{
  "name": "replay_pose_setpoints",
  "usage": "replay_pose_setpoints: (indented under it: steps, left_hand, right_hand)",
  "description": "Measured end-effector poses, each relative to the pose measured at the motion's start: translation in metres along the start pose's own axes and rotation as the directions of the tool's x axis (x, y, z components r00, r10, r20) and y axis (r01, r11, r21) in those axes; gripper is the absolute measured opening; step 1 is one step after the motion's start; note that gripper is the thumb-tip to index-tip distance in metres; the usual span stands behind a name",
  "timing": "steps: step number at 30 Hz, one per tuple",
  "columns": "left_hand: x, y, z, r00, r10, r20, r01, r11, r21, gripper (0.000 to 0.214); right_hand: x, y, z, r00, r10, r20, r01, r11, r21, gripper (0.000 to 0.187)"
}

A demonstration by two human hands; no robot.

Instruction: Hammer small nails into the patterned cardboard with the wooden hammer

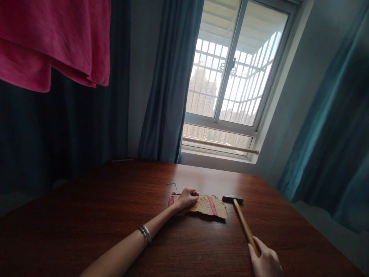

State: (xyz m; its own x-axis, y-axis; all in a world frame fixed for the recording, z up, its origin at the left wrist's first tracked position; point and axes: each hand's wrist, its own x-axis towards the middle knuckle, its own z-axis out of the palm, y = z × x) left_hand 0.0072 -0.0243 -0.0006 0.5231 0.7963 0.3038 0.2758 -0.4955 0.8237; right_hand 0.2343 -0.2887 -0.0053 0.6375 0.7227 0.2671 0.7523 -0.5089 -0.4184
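A torn piece of brown cardboard (202, 206) with pink bands and many small dark marks lies on the wooden table. Over its left part, my left hand (187, 198) is closed in a pinch. Something small, reddish and shiny shows at its fingertips, too small to name. My right hand (265, 258) grips the lower end of the wooden handle of a hammer (243, 221). The hammer's dark head is beside the cardboard's right end, at about table level; whether it touches the table I cannot tell.
Two thin dark nail-like pieces (172, 184) lie on the table (138, 181) behind the cardboard. A barred window (230, 77) and blue curtains (167, 84) stand beyond the table. Pink cloth (57, 42) hangs at upper left.
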Motion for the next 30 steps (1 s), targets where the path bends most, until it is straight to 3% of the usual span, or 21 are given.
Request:
replay_pose_setpoints:
  steps: [3,6,10,15,20,23,27,30]
  left_hand:
    - [0.0,0.002,-0.002,1.0,-0.001,-0.008,0.001,0.999,-0.034,0.034]
    - [-0.002,0.007,-0.004,0.998,0.035,-0.047,-0.037,0.998,-0.058,0.053]
    - [-0.001,0.01,-0.006,0.994,0.048,-0.094,-0.062,0.985,-0.159,0.055]
    - [0.021,0.001,-0.03,0.972,-0.075,-0.221,0.023,0.974,-0.227,0.042]
    - [0.037,-0.019,-0.084,0.953,-0.18,-0.243,0.202,0.977,0.068,0.022]
    - [0.031,-0.03,-0.112,0.958,-0.192,-0.211,0.261,0.891,0.371,0.015]
    - [0.019,-0.036,-0.128,0.954,-0.176,-0.244,0.294,0.722,0.626,0.011]
    - [0.014,-0.04,-0.128,0.973,-0.115,-0.199,0.226,0.636,0.738,0.011]
  right_hand:
    - [0.005,0.005,0.006,0.997,-0.074,-0.024,0.073,0.996,-0.043,0.04]
    - [0.018,-0.006,0.007,0.988,-0.13,-0.086,0.123,0.989,-0.086,0.04]
    - [0.044,-0.052,0.001,0.965,-0.251,-0.077,0.247,0.967,-0.053,0.036]
    - [0.078,-0.118,0.003,0.915,-0.403,-0.036,0.403,0.915,0.007,0.032]
    - [0.102,-0.15,0.024,0.881,-0.472,0.035,0.473,0.881,-0.019,0.029]
    - [0.106,-0.152,0.036,0.88,-0.473,0.035,0.474,0.88,-0.015,0.028]
    - [0.103,-0.145,0.045,0.88,-0.473,0.037,0.473,0.881,-0.014,0.028]
    - [0.104,-0.139,0.05,0.875,-0.483,0.035,0.483,0.875,-0.01,0.027]
